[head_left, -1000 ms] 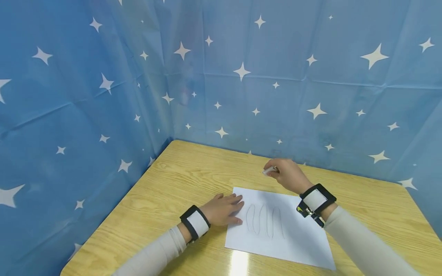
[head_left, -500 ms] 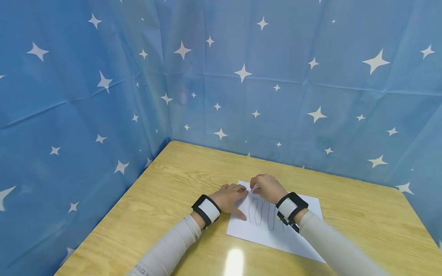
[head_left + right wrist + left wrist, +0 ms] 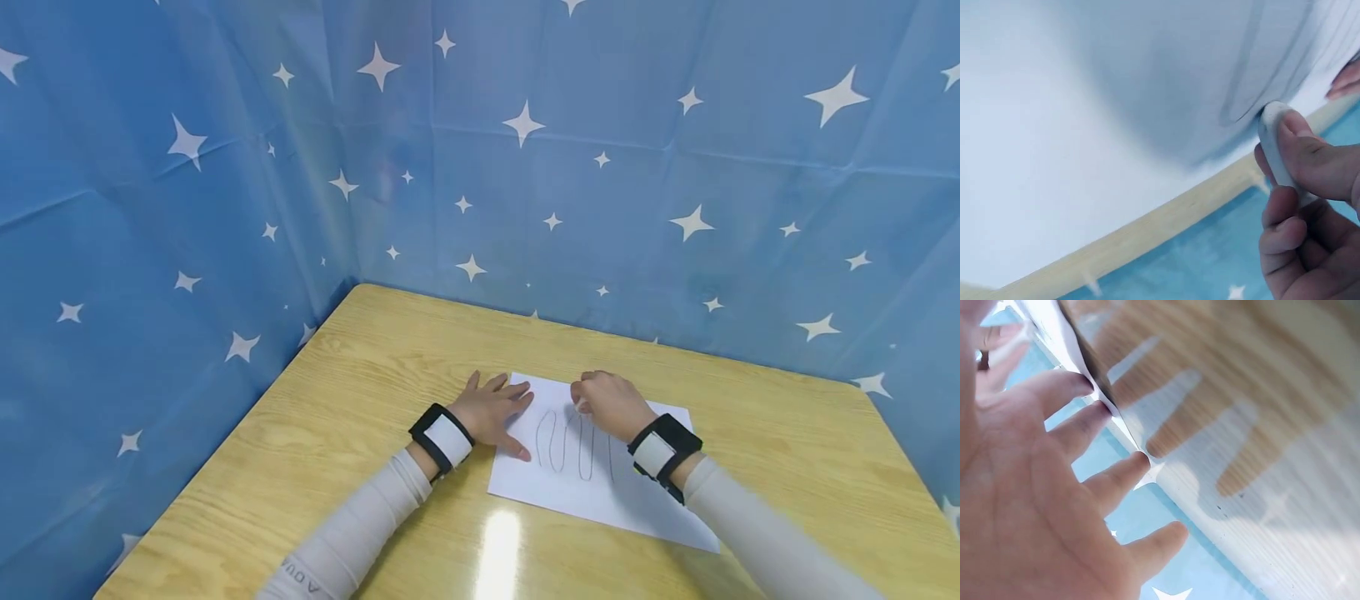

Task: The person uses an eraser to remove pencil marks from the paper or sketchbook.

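Pinched in the right hand (image 3: pixel 611 406), the eraser (image 3: pixel 1274 145) could crumple the paper (image 3: pixel 534 493) if the spread left hand (image 3: pixel 489 415) slips.

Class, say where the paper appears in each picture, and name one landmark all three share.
Head: paper lies low, just right of centre.
Left wrist: paper is a narrow white strip, upper left.
Right wrist: paper fills most of the upper left.
Shared landmark: the starry curtain.
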Action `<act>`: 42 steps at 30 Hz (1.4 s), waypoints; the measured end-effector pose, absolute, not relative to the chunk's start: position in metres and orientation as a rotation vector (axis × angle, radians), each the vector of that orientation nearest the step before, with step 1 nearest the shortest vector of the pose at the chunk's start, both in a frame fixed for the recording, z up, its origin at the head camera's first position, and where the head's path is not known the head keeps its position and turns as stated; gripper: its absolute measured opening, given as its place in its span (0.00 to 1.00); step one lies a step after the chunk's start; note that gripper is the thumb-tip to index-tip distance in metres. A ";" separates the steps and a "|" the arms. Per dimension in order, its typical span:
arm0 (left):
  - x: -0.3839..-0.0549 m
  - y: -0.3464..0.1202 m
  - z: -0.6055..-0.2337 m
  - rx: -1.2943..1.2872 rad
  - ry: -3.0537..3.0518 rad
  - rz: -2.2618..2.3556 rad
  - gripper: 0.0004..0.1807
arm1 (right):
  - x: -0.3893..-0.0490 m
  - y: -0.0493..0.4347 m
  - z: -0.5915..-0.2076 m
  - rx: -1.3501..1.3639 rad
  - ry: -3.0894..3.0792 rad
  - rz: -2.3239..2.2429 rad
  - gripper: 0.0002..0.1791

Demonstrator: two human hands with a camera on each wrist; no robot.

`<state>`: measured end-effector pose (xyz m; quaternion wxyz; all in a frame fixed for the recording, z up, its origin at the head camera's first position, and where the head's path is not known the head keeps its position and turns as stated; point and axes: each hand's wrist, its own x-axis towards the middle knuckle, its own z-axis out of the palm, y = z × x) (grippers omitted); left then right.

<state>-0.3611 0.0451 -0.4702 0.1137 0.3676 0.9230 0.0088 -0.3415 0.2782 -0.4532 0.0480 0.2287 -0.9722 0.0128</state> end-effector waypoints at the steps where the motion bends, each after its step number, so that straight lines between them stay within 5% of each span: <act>1: -0.362 0.045 -0.469 1.079 2.709 0.032 0.57 | -0.340 0.285 -0.451 0.667 -2.980 0.039 0.08; 15: -0.356 0.047 -0.465 1.090 2.702 0.054 0.56 | -0.348 0.249 -0.445 0.781 -2.944 0.040 0.09; 24: -0.359 0.044 -0.458 1.052 2.727 0.034 0.56 | -0.334 0.299 -0.437 0.561 -3.017 0.032 0.07; 33: -0.352 0.050 -0.475 1.037 2.670 0.089 0.56 | -0.350 0.253 -0.451 0.806 -3.006 0.110 0.06; 42: -0.356 0.045 -0.463 1.037 2.688 0.116 0.56 | -0.336 0.306 -0.444 0.591 -3.082 0.048 0.05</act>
